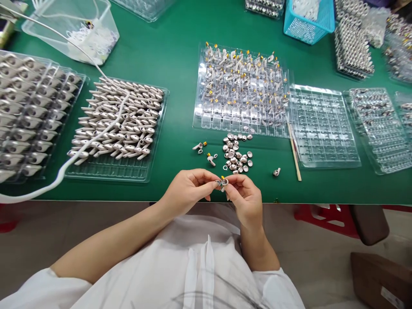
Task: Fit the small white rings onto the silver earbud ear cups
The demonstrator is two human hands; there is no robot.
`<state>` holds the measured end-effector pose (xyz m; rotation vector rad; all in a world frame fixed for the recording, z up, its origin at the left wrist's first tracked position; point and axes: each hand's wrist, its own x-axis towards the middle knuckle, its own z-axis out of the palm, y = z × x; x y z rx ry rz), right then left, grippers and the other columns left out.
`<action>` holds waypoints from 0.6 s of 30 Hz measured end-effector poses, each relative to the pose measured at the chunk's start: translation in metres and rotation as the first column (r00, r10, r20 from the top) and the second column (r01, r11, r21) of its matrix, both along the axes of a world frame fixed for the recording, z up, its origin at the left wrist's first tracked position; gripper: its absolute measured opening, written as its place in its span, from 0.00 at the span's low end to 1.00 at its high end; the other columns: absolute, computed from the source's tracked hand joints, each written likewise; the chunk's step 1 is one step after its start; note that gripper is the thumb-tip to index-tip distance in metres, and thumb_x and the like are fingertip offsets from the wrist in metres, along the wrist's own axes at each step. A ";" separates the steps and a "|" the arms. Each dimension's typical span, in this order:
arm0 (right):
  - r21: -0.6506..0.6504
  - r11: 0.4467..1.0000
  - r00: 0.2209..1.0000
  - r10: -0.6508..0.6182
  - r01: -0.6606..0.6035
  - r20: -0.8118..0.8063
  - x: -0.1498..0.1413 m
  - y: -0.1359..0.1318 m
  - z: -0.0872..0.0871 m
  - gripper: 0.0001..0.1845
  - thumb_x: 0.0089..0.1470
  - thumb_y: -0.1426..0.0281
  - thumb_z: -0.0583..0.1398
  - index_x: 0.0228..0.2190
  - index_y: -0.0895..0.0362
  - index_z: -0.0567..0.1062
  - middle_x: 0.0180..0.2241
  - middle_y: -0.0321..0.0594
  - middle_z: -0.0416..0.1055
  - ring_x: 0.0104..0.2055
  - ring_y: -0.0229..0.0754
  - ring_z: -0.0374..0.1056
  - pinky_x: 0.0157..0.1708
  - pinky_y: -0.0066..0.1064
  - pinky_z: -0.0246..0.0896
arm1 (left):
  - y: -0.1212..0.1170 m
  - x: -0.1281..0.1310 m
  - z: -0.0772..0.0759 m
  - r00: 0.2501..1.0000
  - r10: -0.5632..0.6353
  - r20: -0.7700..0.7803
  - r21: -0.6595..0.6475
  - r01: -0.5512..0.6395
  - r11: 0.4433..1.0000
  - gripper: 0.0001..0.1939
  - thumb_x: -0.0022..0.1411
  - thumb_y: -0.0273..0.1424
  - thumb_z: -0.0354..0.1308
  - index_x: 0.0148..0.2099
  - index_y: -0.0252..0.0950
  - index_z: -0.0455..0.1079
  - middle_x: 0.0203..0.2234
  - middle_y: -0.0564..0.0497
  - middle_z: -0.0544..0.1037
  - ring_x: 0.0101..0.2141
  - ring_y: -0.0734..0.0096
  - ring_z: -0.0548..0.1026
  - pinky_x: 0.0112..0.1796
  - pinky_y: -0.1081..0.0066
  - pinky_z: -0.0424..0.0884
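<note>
green tabletop (180, 107), and the bit that matters is down at its near edge, right between the two hands. the left hand (196, 186) has its thumb and fingertips pinched on a small grey rounded piece (218, 183). the right hand (245, 195) is pinching a pale earbud piece (225, 182) with a gold tab (223, 177) sticking up at its far side.

so the two bits are side by side, left to right, really close. can't tell if they're actually touching, fingers cover too much. the earbud piece's long axis looks to run away from the body, tab at the far end and a pale nub toward the person, but it's tiny so don't quote me. the right hand is the nearer one to it; the left comes in straight across from the other side.

for reference, the pile of loose earbud shells (236, 156) is just past the fingertips and slightly to the right, two loose earbud stems (210, 160) lie beyond the left hand, and the clear plastic tray (200, 109) is farther out behind all that.
</note>
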<state>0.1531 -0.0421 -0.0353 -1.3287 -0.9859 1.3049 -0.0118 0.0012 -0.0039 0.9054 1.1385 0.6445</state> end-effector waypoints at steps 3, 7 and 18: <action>0.013 1.000 1.000 -0.014 0.014 -0.011 0.001 -0.002 0.001 0.06 0.56 0.67 0.65 0.36 0.54 0.77 0.30 0.36 0.75 0.27 0.34 0.68 0.24 0.24 0.64 | 0.000 -0.004 0.004 0.999 -0.029 0.015 0.022 0.029 0.999 0.10 0.55 0.34 0.66 0.37 0.33 0.80 0.29 0.50 0.81 0.25 0.76 0.73 0.28 0.76 0.74; 0.062 0.998 0.998 0.002 0.001 -0.061 0.003 -0.004 0.001 0.05 0.57 0.69 0.64 0.38 0.52 0.78 0.32 0.36 0.73 0.29 0.34 0.67 0.26 0.24 0.62 | 0.000 -0.010 0.008 0.991 -0.109 0.077 0.041 0.106 0.993 0.10 0.59 0.36 0.65 0.36 0.34 0.80 0.33 0.48 0.82 0.32 0.71 0.76 0.33 0.76 0.76; 0.025 0.995 0.912 0.097 -0.095 -0.398 -0.009 0.001 -0.008 0.12 0.52 0.64 0.68 0.35 0.51 0.71 0.32 0.35 0.73 0.28 0.36 0.68 0.23 0.26 0.64 | -0.007 -0.010 -0.012 0.946 -0.067 0.317 0.066 0.048 0.997 0.11 0.53 0.29 0.70 0.41 0.39 0.80 0.31 0.51 0.76 0.32 0.71 0.75 0.36 0.72 0.74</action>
